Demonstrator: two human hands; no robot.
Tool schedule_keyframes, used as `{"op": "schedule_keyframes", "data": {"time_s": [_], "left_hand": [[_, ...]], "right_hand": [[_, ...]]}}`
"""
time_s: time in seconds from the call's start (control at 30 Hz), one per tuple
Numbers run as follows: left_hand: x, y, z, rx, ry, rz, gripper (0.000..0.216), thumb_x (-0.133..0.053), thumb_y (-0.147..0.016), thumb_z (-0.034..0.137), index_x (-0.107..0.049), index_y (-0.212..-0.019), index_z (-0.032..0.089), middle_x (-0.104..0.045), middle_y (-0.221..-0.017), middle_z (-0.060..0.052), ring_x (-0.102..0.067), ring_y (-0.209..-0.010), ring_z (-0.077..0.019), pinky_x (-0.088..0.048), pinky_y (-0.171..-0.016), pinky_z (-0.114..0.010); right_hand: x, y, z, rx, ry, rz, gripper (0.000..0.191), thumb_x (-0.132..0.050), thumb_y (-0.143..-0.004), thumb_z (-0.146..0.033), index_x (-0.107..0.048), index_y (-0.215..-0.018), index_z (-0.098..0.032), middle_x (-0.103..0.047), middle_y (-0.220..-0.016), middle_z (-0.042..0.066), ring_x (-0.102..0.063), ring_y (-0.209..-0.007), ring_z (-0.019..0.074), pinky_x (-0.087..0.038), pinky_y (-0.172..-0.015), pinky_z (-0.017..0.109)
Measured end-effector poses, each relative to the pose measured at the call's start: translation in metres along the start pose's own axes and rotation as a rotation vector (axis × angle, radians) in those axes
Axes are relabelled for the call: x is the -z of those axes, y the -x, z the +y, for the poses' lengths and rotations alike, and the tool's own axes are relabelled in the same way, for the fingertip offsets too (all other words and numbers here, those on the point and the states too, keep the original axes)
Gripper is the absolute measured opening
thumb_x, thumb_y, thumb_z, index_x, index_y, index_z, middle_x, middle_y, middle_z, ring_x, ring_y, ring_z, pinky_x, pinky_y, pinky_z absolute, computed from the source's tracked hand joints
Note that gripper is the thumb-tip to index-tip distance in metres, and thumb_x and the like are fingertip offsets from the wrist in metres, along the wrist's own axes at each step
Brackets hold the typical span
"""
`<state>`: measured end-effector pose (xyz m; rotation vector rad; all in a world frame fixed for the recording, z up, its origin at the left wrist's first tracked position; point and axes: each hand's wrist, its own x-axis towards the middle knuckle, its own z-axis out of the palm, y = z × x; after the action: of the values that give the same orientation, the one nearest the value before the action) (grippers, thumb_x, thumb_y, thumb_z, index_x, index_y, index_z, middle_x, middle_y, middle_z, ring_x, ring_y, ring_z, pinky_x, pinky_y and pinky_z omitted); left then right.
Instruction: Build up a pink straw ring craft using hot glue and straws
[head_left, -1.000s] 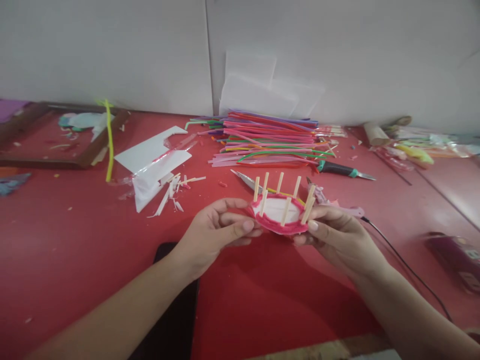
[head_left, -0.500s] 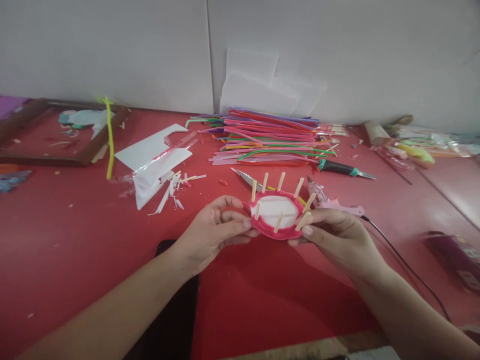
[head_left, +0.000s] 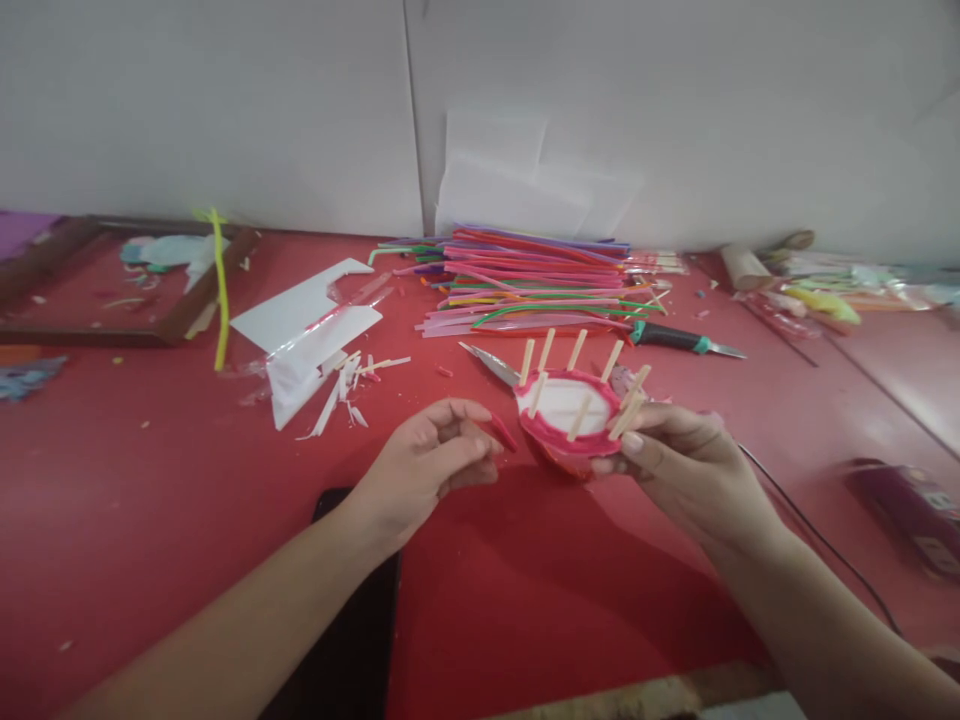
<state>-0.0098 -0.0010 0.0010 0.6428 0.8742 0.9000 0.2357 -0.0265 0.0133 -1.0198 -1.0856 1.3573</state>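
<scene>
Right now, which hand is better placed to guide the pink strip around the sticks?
Left, I'd judge: the left hand appears to hold the pink strip, just beside the white base. The right hand is occupied, gripping the base's edge near the sticks.

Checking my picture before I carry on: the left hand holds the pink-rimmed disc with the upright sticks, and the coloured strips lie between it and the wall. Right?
Not quite: the head view shows the right hand holding the pink-rimmed disc. The coloured strips do lie between it and the wall.
</scene>
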Motion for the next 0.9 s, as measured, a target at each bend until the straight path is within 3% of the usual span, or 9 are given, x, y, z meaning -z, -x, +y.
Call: {"op": "schedule_keyframes", "data": {"time_s": [0.17, 0.37, 0.5, 0.6, 0.7, 0.73, 0.8, 0.87, 0.9], "left_hand": [[0.0, -0.002, 0.012, -0.3, 0.065, 0.186, 0.007, -0.072, -0.078, 0.014, -0.077, -0.081, 0.016, -0.062, -0.064, 0.004, -0.061, -0.058, -0.0067, -0.06, -0.065, -0.02], [0.016, -0.007, 0.046, -0.611, 0.033, 0.318, 0.007, -0.079, -0.08, 0.019, -0.079, -0.087, 0.021, -0.071, -0.076, 0.002, -0.068, -0.075, -0.0095, -0.06, -0.083, -0.023], [0.034, -0.017, 0.062, -0.609, 0.15, 0.438, 0.02, -0.068, -0.093, 0.021, -0.074, -0.074, 0.023, -0.068, -0.071, 0.004, -0.066, -0.073, -0.009, -0.058, -0.088, -0.024], [0.039, -0.022, 0.066, -0.481, 0.282, 0.497, 0.035, -0.055, -0.101, 0.036, -0.067, -0.07, 0.025, -0.075, -0.088, 0.001, -0.069, -0.094, -0.0128, -0.055, -0.09, -0.027], [0.039, -0.017, 0.066, -0.459, 0.315, 0.337, 0.037, -0.052, -0.102, 0.037, -0.057, -0.067, 0.025, -0.078, -0.098, 0.004, -0.066, -0.114, -0.0159, -0.051, -0.094, -0.033], [0.039, -0.014, 0.066, -0.472, 0.31, 0.252, 0.034, -0.053, -0.101, 0.031, -0.055, -0.067, 0.024, -0.077, -0.088, 0.006, -0.069, -0.106, -0.0156, -0.052, -0.093, -0.035], [0.039, -0.006, 0.065, -0.465, 0.245, 0.081, 0.032, -0.059, -0.096, 0.025, -0.05, -0.065, 0.024, -0.059, -0.051, 0.01, -0.067, -0.061, -0.0116, -0.055, -0.083, -0.033], [0.038, -0.001, 0.063, -0.264, -0.042, -0.102, 0.034, -0.062, -0.093, 0.042, -0.05, -0.065, 0.025, -0.031, -0.032, 0.013, -0.037, -0.027, -0.0093, -0.048, -0.052, -0.028], [0.038, 0.0, 0.061, -0.174, -0.262, -0.16, 0.039, -0.062, -0.09, 0.051, -0.049, -0.064, 0.025, -0.029, -0.031, 0.012, -0.03, -0.025, -0.0101, -0.04, -0.044, -0.028]], "right_hand": [[0.0, -0.002, -0.003, -0.013, -0.084, 0.026, 0.012, -0.088, -0.073, -0.031, -0.08, -0.081, -0.028, -0.079, -0.07, -0.002, -0.077, -0.06, 0.0159, -0.067, -0.064, 0.023], [0.001, -0.005, -0.004, -0.034, -0.129, 0.031, 0.015, -0.09, -0.07, -0.032, -0.08, -0.079, -0.026, -0.078, -0.067, -0.001, -0.077, -0.059, 0.0166, -0.066, -0.061, 0.022], [0.003, -0.008, -0.002, -0.037, -0.171, 0.03, 0.015, -0.09, -0.07, -0.031, -0.08, -0.079, -0.026, -0.078, -0.066, -0.001, -0.077, -0.06, 0.0149, -0.064, -0.06, 0.019], [0.003, -0.01, 0.0, -0.046, -0.193, 0.013, 0.014, -0.089, -0.072, -0.031, -0.079, -0.08, -0.027, -0.078, -0.068, -0.002, -0.077, -0.062, 0.0146, -0.065, -0.062, 0.019], [0.003, -0.01, 0.002, -0.062, -0.185, 0.017, 0.016, -0.089, -0.072, -0.032, -0.079, -0.081, -0.025, -0.078, -0.068, -0.001, -0.077, -0.062, 0.0156, -0.066, -0.063, 0.022], [0.003, -0.01, 0.003, -0.066, -0.181, 0.017, 0.016, -0.089, -0.072, -0.033, -0.079, -0.081, -0.025, -0.078, -0.068, -0.001, -0.077, -0.062, 0.0159, -0.066, -0.063, 0.023], [0.002, -0.01, 0.003, -0.071, -0.177, 0.01, 0.017, -0.09, -0.071, -0.033, -0.079, -0.081, -0.024, -0.078, -0.068, 0.0, -0.077, -0.062, 0.0161, -0.066, -0.063, 0.024], [0.001, -0.01, 0.003, -0.073, -0.18, 0.004, 0.018, -0.09, -0.07, -0.033, -0.079, -0.08, -0.024, -0.077, -0.067, -0.001, -0.077, -0.06, 0.0158, -0.066, -0.062, 0.023], [0.0, -0.01, 0.003, -0.071, -0.18, 0.007, 0.018, -0.091, -0.07, -0.033, -0.078, -0.08, -0.024, -0.077, -0.066, -0.001, -0.077, -0.06, 0.0155, -0.066, -0.062, 0.023]]}}
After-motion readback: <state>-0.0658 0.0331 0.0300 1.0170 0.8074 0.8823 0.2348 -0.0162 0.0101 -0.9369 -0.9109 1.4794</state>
